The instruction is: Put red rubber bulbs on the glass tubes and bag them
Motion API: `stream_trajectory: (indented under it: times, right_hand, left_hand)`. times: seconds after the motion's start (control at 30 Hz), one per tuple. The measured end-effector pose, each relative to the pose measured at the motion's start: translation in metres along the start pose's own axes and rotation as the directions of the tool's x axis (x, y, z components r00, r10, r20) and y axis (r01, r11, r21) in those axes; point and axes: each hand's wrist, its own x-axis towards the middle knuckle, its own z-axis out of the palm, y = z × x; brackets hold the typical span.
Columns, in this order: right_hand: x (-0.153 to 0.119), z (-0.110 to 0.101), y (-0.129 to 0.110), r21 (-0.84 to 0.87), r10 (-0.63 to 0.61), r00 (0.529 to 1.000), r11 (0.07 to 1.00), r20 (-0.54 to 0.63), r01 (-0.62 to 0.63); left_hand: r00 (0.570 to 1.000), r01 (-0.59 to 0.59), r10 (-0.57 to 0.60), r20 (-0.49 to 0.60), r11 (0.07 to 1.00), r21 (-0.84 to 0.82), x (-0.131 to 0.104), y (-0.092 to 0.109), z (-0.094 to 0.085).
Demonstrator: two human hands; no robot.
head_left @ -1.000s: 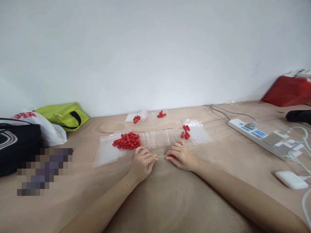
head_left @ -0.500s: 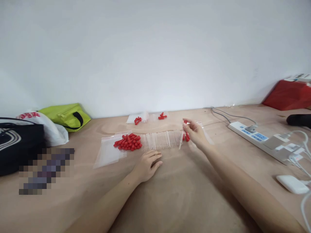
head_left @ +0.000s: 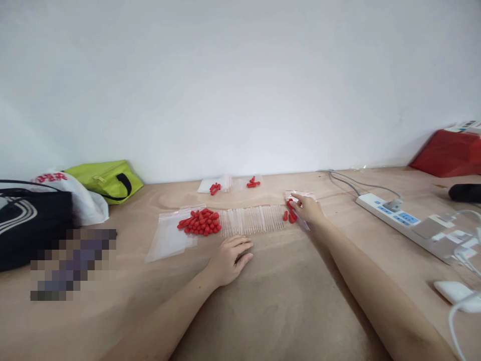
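My left hand (head_left: 230,260) rests on the table just below a row of clear thin tubes (head_left: 251,219), fingers spread and holding nothing. To the right, my right hand (head_left: 303,206) is over a clear zip bag (head_left: 300,193), its fingertips beside a few red bulb-shaped pieces (head_left: 291,216); whether it holds anything cannot be made out. A large pile of red pieces (head_left: 201,222) lies left of the tubes. Several flat clear bags (head_left: 167,238) are stacked beside that pile.
Near the wall lie two small groups of red pieces (head_left: 215,189) on clear bags. A power strip (head_left: 406,228) with cables and a white device (head_left: 456,295) are at right. Black (head_left: 33,225), white (head_left: 90,203) and yellow-green (head_left: 101,180) bags stand left; a red bag (head_left: 447,153) is far right.
My right hand has lowered towards the bag and red pieces, and the tube that hung near it no longer shows there. My left hand has stayed in place. The view has shifted slightly.
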Motion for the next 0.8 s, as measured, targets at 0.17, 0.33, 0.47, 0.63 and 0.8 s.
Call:
stream_trajectory:
  times: [0.17,0.33,0.47,0.63,0.8]
  right_hand:
    - [-0.002,-0.005,0.000,0.095,0.124,0.992,0.988,-0.031,-0.121]
    - [-0.004,-0.012,0.001,0.149,0.182,0.983,0.973,-0.040,-0.174]
    - [-0.006,-0.027,-0.003,0.047,0.132,0.985,0.989,0.115,-0.138]
    - [-0.010,-0.039,-0.015,-0.052,0.147,0.928,0.989,0.342,-0.137]
    - [-0.009,-0.035,-0.017,-0.050,0.188,0.933,0.982,0.305,-0.182]
  left_hand:
    - [1.000,-0.004,0.004,-0.003,1.000,0.005,0.000,0.001,0.000]
    - [1.000,-0.006,0.006,-0.011,1.000,0.011,0.001,-0.001,0.001]
    - [1.000,-0.001,0.001,-0.005,1.000,0.014,0.000,-0.002,0.002]
    - [1.000,-0.008,0.008,-0.011,1.000,0.012,0.000,-0.003,0.003]
    - [1.000,-0.001,0.001,-0.001,1.000,0.008,-0.001,-0.001,0.002]
